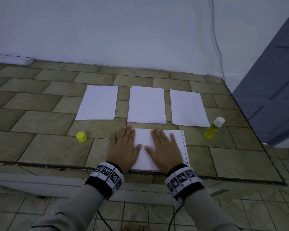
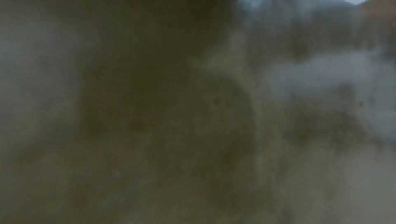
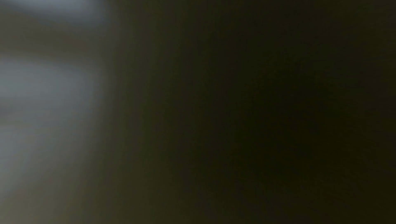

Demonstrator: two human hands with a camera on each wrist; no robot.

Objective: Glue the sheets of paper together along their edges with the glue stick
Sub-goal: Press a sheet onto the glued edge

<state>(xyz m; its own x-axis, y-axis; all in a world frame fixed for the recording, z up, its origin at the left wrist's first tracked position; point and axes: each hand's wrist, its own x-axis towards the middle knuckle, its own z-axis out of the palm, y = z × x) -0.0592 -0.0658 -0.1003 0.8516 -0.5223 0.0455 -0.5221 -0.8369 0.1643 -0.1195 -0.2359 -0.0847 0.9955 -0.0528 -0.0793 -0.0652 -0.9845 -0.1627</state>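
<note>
Sleeves and marker wristbands sit nearest the lens; beyond them my left hand [image 1: 123, 150] and right hand [image 1: 165, 150] lie flat, fingers straight, grasping nothing. Both press the near sheet [image 1: 143, 142], the left hand half on the tiled floor [image 1: 40, 147] at the sheet's left edge. A dashed strip runs down its right edge, uncovered.

Farther out, three more lots of paper in a row: left sheet [image 1: 97, 103], middle stack [image 1: 147, 105], right sheet [image 1: 188, 108]. Glue stick [image 1: 214, 127] stands tilted at right, well apart from my hands, white end up. Yellow cap [image 1: 81, 137] rests at left.

Both wrist views are blurred and dark; no use.

I judge this a pressing step. Risks: uneven pressure could skew the layers before the glue grabs; the uncapped stick may dry out or topple; wet glue could stick paper to tile.
</note>
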